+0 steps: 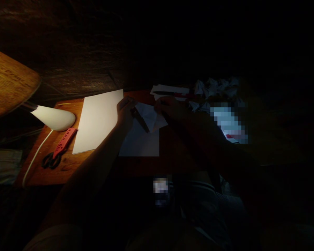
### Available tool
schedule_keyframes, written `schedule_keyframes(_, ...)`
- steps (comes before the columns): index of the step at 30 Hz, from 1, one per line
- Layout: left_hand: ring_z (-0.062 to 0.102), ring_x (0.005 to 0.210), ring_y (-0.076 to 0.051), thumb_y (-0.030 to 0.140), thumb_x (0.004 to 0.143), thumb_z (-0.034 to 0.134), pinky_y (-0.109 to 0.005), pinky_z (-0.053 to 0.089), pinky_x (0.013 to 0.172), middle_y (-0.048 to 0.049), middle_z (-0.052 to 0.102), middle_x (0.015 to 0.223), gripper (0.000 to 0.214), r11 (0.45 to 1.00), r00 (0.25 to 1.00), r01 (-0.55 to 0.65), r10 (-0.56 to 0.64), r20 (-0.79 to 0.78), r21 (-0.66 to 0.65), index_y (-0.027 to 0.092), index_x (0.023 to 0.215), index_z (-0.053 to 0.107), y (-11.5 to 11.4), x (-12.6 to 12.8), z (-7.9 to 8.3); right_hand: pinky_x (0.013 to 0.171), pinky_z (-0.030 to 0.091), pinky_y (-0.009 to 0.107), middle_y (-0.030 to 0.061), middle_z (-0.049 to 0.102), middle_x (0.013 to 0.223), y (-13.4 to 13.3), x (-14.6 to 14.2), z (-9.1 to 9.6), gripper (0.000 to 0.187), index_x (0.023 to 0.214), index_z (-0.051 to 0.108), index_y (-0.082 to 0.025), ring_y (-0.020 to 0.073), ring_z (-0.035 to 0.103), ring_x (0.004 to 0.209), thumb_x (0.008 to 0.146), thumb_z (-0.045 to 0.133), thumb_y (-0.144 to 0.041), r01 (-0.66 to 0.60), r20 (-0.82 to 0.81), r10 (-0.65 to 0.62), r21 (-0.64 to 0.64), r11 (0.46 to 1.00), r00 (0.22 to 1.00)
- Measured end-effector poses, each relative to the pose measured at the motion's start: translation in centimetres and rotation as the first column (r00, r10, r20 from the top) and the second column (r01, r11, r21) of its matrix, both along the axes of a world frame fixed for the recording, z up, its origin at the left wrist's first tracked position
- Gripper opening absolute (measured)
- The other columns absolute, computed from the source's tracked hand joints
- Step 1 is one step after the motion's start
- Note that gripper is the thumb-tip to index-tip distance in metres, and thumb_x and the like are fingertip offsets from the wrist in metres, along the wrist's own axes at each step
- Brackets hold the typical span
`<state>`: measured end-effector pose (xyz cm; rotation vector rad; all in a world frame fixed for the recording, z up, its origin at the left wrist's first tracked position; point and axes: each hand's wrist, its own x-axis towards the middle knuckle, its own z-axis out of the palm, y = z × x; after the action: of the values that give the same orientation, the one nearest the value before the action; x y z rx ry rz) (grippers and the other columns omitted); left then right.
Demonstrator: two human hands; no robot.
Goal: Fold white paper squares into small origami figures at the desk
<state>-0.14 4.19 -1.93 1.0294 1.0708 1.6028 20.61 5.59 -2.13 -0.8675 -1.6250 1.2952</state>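
Observation:
In the dim middle of the table, a partly folded sheet of white paper [155, 120] spans the gap between my two hands. My left hand [125, 109] has its fingers curled at the paper's left edge. Opposite it, my right hand [169, 106] is in deep shade, its fingers pinched on the right edge. A narrow dark shape [141, 120] slants down from my left fingers across the paper; whether it is a tool or a shadow I cannot tell. Below lies a flat white sheet [138, 146].
At left stand a white lamp base [60, 118] and its wooden-looking shade [10, 83]. Black-handled scissors [52, 160] with a red cover lie near a large white sheet [96, 122]. Farther back are a knife [163, 93] and several folded paper pieces [210, 89]. A lit phone [227, 122] is at right.

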Motion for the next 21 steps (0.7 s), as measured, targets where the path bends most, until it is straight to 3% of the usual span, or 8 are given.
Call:
schedule_keyframes(6,0.041,0.046,-0.006,0.027,0.076,0.082,-0.018,0.034,0.043,0.0063,0.042,0.057,0.039,1.0,1.0,-0.007,0.007,0.016,0.023,0.02,0.061,0.046,0.03,-0.24,0.02,0.068,0.046,0.026,0.0006,0.066,0.074,0.41,0.16,-0.27,0.016,0.074,0.065,-0.019,0.0131,0.055,0.07,0.088,0.067,-0.026,-0.001,0.021,0.001,0.027,1.0,1.0)
schedule_keyframes(12,0.038,0.042,-0.006,0.027,0.079,0.082,-0.02,0.028,0.039,0.0069,0.04,0.056,0.045,1.0,0.997,0.016,-0.016,0.077,0.008,0.021,0.062,0.041,-0.35,-0.23,0.45,0.068,0.044,0.026,0.0,0.064,0.072,0.44,0.13,-0.17,0.021,0.071,0.064,-0.019,0.0131,0.055,0.069,0.091,0.066,-0.026,0.021,0.055,-0.023,0.031,0.999,0.998)
schedule_keyframes(21,0.041,0.044,-0.007,0.027,0.084,0.083,-0.019,0.032,0.041,0.0065,0.041,0.056,0.046,1.0,0.998,-0.012,0.011,0.069,0.008,0.021,0.064,0.042,-0.2,-0.17,0.53,0.063,0.04,0.028,-0.001,0.058,0.07,0.46,0.06,-0.19,0.037,0.072,0.061,-0.02,0.0141,0.049,0.067,0.099,0.07,-0.045,0.049,0.107,-0.05,0.01,0.999,0.993)
